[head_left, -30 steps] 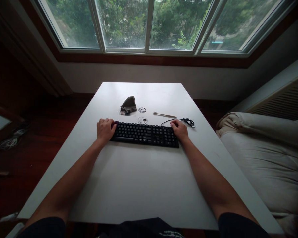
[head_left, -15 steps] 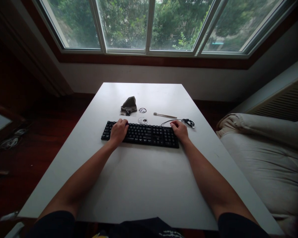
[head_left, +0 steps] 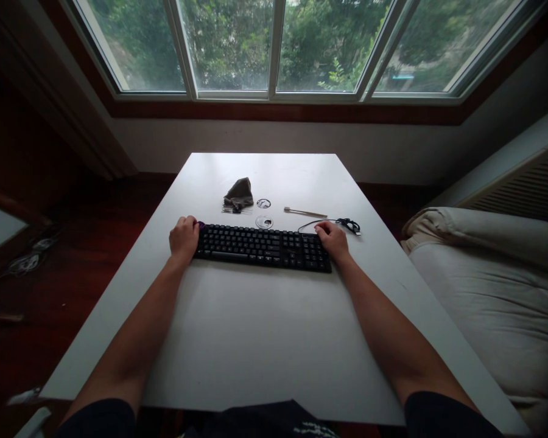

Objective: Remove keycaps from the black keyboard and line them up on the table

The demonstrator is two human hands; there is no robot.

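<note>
A black keyboard [head_left: 251, 246] lies flat across the white table in front of me. At its left end is my left hand [head_left: 184, 238], closed, with a small dark purple thing [head_left: 201, 225] showing at its fingertips; its kind is too small to make out. My right hand [head_left: 332, 239] is closed on the keyboard's right end, thumb and fingers at the upper corner. The keyboard's cable [head_left: 347, 225] lies bundled just beyond that hand.
Behind the keyboard are a grey-brown cloth [head_left: 239, 192], several thin sticks [head_left: 232, 209] beside it, two small round discs [head_left: 263, 204] and a slim brush [head_left: 305, 212]. A padded beige seat [head_left: 475, 280] stands right of the table [head_left: 256, 340].
My left hand has slid left from over the keys to the keyboard's left end, with the small purple thing still at its fingertips. The right hand and keyboard stay in place.
</note>
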